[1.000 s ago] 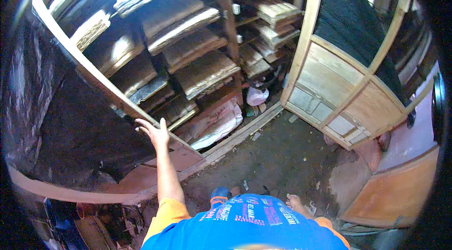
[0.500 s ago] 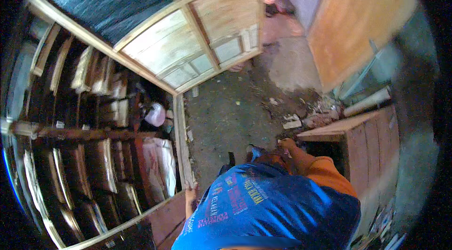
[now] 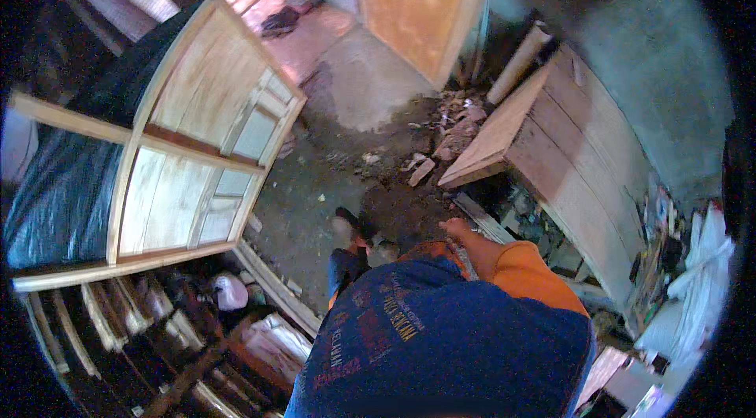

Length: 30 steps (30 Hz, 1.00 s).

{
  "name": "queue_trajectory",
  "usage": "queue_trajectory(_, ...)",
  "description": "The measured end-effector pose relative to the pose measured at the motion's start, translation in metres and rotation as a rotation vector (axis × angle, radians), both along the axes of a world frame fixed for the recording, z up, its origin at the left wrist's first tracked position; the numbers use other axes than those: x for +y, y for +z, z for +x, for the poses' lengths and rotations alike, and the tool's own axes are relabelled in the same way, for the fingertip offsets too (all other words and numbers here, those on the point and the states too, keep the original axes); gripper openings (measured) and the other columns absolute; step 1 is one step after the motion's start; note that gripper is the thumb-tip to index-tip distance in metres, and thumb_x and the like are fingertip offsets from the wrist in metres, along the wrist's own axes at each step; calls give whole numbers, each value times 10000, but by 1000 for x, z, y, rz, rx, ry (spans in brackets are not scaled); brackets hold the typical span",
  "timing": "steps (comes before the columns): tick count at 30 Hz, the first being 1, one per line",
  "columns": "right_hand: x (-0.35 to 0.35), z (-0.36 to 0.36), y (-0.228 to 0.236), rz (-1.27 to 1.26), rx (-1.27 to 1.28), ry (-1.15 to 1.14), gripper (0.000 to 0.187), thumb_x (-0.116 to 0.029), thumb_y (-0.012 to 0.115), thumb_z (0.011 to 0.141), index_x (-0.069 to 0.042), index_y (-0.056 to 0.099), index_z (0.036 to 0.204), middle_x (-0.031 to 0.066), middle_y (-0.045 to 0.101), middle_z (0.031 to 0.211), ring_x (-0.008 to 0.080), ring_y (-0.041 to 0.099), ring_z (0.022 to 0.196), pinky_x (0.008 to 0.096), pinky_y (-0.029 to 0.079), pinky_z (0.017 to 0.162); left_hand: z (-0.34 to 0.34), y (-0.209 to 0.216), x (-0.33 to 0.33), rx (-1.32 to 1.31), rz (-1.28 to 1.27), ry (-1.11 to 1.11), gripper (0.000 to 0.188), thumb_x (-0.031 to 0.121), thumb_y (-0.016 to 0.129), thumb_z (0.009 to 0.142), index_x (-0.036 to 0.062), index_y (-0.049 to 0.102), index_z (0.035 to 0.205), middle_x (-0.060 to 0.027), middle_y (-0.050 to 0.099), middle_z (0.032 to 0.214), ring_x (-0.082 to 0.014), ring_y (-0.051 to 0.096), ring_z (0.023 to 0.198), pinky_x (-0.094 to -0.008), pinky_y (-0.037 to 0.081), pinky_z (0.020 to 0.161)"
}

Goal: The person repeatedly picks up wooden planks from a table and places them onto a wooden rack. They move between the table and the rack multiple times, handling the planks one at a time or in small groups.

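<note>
My right hand (image 3: 459,230) is at the end of a bent arm in an orange sleeve, just in front of my blue shirt. Its fingers look curled, but I cannot make out what is in them. Close by are a narrow wooden strip (image 3: 482,217) and a large wooden box or cabinet (image 3: 579,162) made of planks, standing at a slant. Debris (image 3: 551,241) shows in the dark opening under its edge. My left hand is out of sight. A dark-clothed leg and a foot (image 3: 344,222) are on the dirt floor ahead of me.
A framed wooden panel (image 3: 189,79) with dark plastic sheeting (image 3: 71,189) stands at left, above slatted racks (image 3: 110,323). Rubble (image 3: 461,134) lies ahead, near an orange-brown door (image 3: 409,8). White sheeting (image 3: 701,276) and scraps are at far right.
My view has turned to the right, so the panel and racks sit farther left. My left hand, earlier at a wooden edge, has gone from view. More debris shows under the box.
</note>
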State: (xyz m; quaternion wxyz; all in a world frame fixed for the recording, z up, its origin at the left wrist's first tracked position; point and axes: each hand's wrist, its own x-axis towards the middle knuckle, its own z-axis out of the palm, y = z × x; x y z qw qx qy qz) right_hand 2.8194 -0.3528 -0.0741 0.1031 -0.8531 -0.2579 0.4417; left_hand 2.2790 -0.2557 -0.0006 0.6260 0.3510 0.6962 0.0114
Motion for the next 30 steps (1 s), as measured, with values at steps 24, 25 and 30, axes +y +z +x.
queue_trajectory(24, 324, 29, 123, 352, 218, -431, 376, -387, 701, 889, -75, 639, 1091, 31, 623, 879, 146, 557, 708, 325, 459, 564, -67, -51, 410, -578, 21, 150, 280, 377, 517, 971, 205, 606, 1172, -75, 568, 1059, -206, 576, 941, -365, 487, 745)
queue_trajectory(25, 331, 27, 124, 328, 160, -371, 366, -376, 702, 891, -73, 641, 1087, 30, 621, 871, 141, 557, 704, 322, 460, 563, -58, -51, 415, -466, -116, 270, 266, 407, 511, 970, 225, 611, 1136, -62, 561, 997, -197, 560, 870, -350, 468, 690)
queue_trajectory(30, 312, 24, 110, 162, 82, -331, 321, -373, 697, 894, -65, 690, 985, 41, 654, 853, 157, 612, 738, 328, 488, 579, -22, -56, 428, -38, -244, 313, 316, 538, 522, 939, 281, 595, 1108, -21, 538, 870, -180, 460, 648, -361, 375, 547)
